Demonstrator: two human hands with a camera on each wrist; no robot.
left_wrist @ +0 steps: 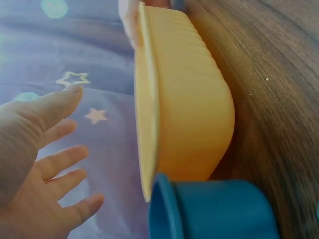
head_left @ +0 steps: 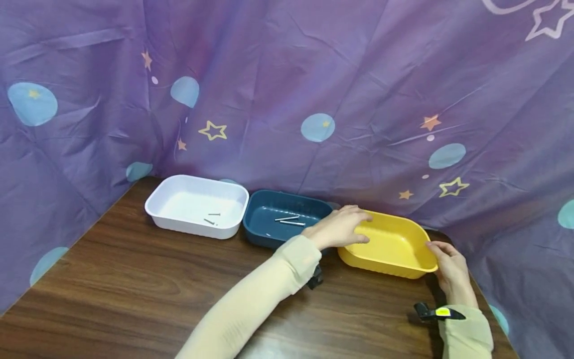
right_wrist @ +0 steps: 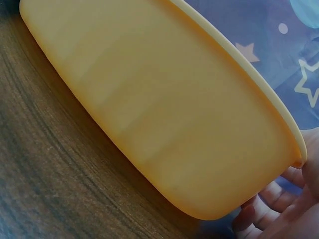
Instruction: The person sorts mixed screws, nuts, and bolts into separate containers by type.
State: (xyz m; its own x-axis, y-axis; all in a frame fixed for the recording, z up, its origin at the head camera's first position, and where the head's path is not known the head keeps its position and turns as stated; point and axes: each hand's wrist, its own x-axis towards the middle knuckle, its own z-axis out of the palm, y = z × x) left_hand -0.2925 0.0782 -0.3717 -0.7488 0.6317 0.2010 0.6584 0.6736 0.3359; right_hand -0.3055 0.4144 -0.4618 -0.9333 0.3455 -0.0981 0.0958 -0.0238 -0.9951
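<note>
A yellow plastic bin (head_left: 385, 244) stands at the right of the table, its visible inside bare. At its right end my right hand (head_left: 452, 267) grips the rim, thumb over the edge and fingers bent along the outer wall, as the right wrist view also shows. My left hand (head_left: 338, 227) hovers over the bin's left end, fingers spread and holding nothing. In the left wrist view that left hand (left_wrist: 45, 164) is apart from the yellow bin (left_wrist: 189, 94). Under my left forearm lies part of a dark blue bin (head_left: 264, 219), holding several thin silvery screw-like pieces (head_left: 290, 222).
To the left of the blue bin stands a white bin (head_left: 193, 229) with a few small silvery pieces (head_left: 211, 221) inside. All three bins form a row along the back of the wooden table (head_left: 148, 284). Close behind hangs a purple curtain (head_left: 269, 75) with stars.
</note>
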